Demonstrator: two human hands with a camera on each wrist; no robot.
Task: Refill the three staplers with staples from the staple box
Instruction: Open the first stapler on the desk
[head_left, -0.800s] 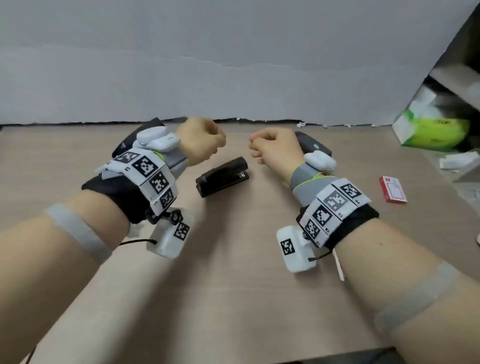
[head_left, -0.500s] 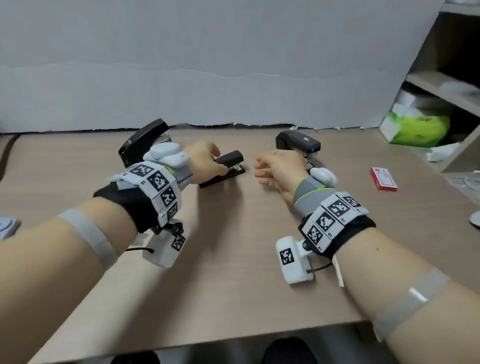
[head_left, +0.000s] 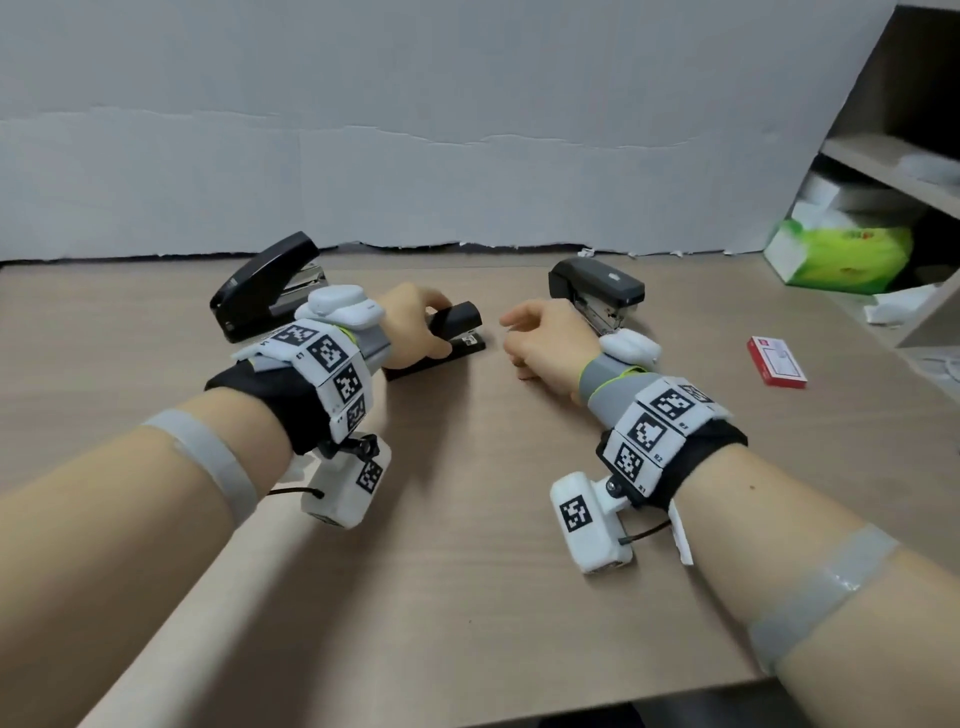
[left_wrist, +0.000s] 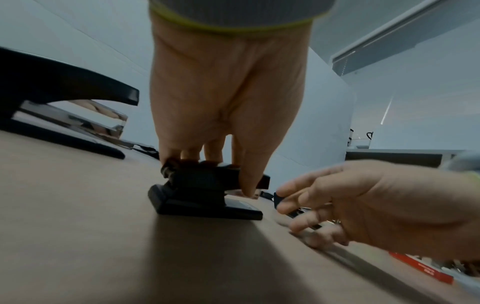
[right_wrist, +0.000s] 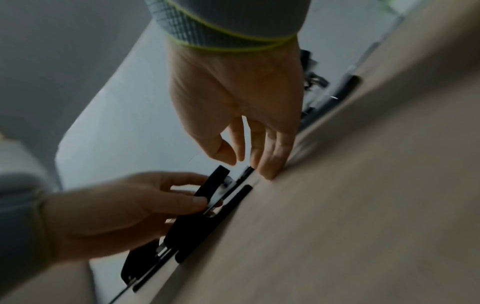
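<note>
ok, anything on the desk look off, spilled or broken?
Nothing stands out. Three black staplers sit on the desk: the left one, the right one, and the middle one, gripped by the left hand. The red staple box lies closed.

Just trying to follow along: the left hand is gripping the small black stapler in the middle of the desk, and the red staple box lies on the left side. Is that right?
Not quite. The left hand does grip the small black stapler, but the red staple box lies on the right side of the desk, past the right hand. The head view shows it.
</note>
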